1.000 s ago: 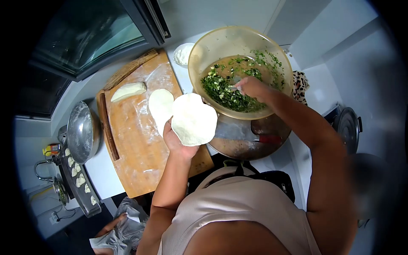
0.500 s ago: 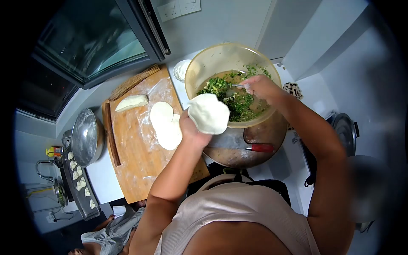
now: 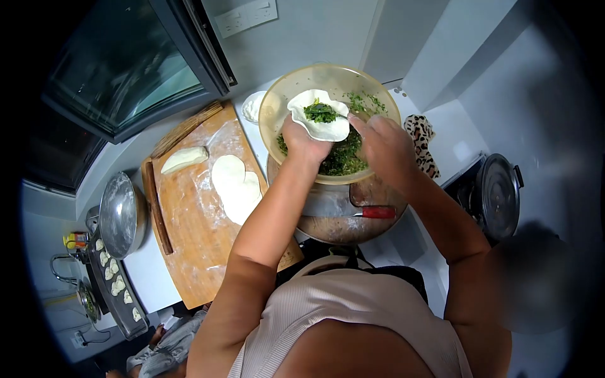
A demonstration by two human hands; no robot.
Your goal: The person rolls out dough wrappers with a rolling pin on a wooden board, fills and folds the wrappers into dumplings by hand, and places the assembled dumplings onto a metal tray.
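Note:
My left hand [image 3: 304, 140] cups a round dough wrapper [image 3: 329, 132] from beneath, above the large yellowish bowl [image 3: 268, 116]. A mound of chopped green filling [image 3: 320, 113] lies in the wrapper's middle. My right hand [image 3: 389, 148] is closed around the handle of a metal spoon [image 3: 342, 116], whose tip meets the filling; its bowl is mostly hidden. More chopped greens [image 3: 343, 162] fill the bottom of the bowl below both hands, with bits stuck to its wall.
A cleaver [image 3: 378, 212] lies on the round chopping block [image 3: 340, 234] under the bowl. Left, the floured wooden board [image 3: 195, 252] bears wrappers [image 3: 233, 189], a dough log [image 3: 184, 159] and a rolling pin [image 3: 159, 211]. Beyond are a metal bowl [image 3: 123, 217], a tray [image 3: 133, 324] of dumplings and another person [image 3: 167, 343].
My left hand has moved the wrapper up and over the bowl. Green filling now sits on it. My right hand has lifted the spoon from the greens to the wrapper.

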